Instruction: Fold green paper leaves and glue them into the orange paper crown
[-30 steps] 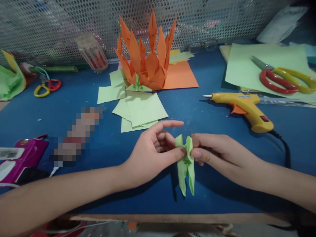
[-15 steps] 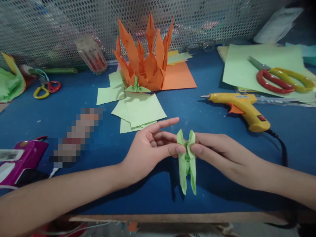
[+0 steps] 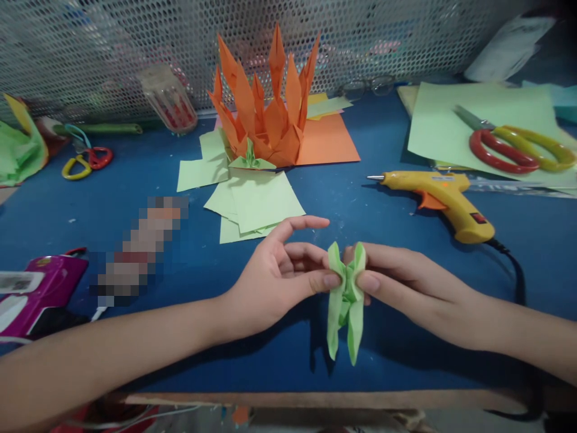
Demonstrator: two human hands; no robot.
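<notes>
Green paper fold [image 3: 346,300] pinched between left hand [image 3: 274,282], right hand [image 3: 406,285]

Nothing on this bench can be read as a word, brand or number. The white label [image 3: 17,281] on the magenta device [image 3: 54,278] carries dark marks too blurred to make out. The small orange sticker [image 3: 438,177] on top of the yellow glue gun [image 3: 451,198] is only a smear, and the long object [image 3: 139,249] left of centre is blotted into squares.
</notes>
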